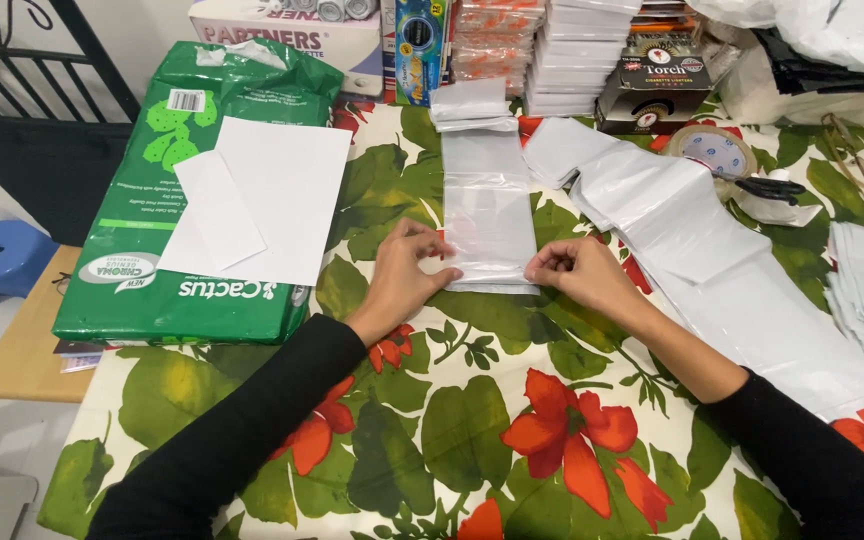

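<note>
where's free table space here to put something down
Free: the flowered tablecloth nearest the person, between the two black sleeves, and the strip between the green paper ream and the left hand. Crowded: the far edge with stacked boxes, and the right side under white plastic sheets.

A table under a floral cloth [472,440] bore a green paper ream [142,250], a clear plastic bag [487,205], white bags [712,270], a tape roll [714,152] and scissors [767,187]

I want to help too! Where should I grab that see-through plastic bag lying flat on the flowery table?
Pinch the clear plastic bag at its two near corners, from the table's near edge; it lies flat, lengthwise away, as the left hand and right hand show.
</note>
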